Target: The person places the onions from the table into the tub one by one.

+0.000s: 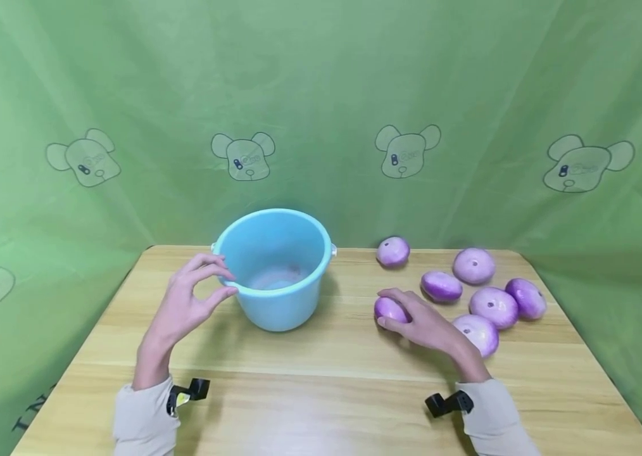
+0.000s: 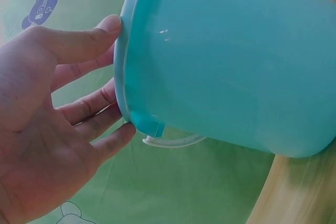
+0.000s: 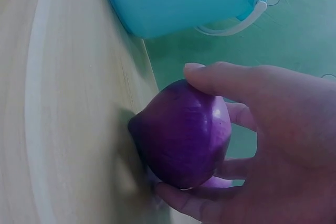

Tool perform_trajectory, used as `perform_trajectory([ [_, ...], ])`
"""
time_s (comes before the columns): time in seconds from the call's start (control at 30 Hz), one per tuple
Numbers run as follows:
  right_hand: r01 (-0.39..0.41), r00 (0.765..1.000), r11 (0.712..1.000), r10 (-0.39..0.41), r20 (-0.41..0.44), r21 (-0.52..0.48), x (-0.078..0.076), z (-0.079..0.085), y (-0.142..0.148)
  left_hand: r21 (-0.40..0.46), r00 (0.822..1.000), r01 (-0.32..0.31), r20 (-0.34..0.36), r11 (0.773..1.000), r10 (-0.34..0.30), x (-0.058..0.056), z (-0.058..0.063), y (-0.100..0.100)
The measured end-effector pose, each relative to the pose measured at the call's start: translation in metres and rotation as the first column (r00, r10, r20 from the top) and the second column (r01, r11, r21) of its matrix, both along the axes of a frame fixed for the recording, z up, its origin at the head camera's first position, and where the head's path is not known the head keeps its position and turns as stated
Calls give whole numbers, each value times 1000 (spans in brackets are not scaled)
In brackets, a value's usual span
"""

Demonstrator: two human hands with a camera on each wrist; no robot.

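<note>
A light blue bucket [image 1: 278, 310] stands upright left of the table's middle, its open top facing up. My left hand [image 1: 187, 297] holds the near left of its rim, thumb outside and fingers over the edge; in the left wrist view the fingertips go behind the rim [image 2: 122, 72]. My right hand [image 1: 420, 320] grips a purple onion [image 1: 390, 309] to the right of the bucket. In the right wrist view, thumb and fingers curl round this onion [image 3: 184, 135], its pointed end toward the tabletop. Whether it touches the wood I cannot tell.
Several more purple onions lie on the right of the wooden table [image 1: 309, 405], one onion [image 1: 393, 252] apart near the back edge. The closest onion [image 1: 477, 334] is partly behind my right wrist. A white bucket handle [image 3: 236, 26] hangs behind. A green curtain [image 1: 321, 95] surrounds the table.
</note>
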State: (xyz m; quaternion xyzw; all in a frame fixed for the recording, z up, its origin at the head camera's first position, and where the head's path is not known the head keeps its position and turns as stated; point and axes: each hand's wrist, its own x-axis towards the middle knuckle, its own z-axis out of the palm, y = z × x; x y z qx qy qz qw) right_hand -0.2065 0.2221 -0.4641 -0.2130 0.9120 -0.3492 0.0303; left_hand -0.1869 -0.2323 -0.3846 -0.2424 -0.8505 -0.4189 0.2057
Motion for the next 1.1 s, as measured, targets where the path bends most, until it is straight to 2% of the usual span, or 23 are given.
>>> perform_trajectory([
  [0.4, 21, 998, 1000, -22, -56, -15, -2, 10, 4, 28, 1000, 23, -8, 999, -23, -5, -5, 4],
  [0.7, 50, 998, 998, -51, -42, -31, -10, 24, 1, 37, 1000, 10, 4, 999, -10, -4, -3, -3],
  [0.9, 53, 998, 997, -55, -37, -50, -12, 35, -2, 36, 1000, 22, 3, 999, -22, -6, -4, -4],
  [1.1, 64, 997, 994, -67, -27, -85, -16, 43, -3, 75, 998, 49, 21, 996, -51, -8, -5, -5],
])
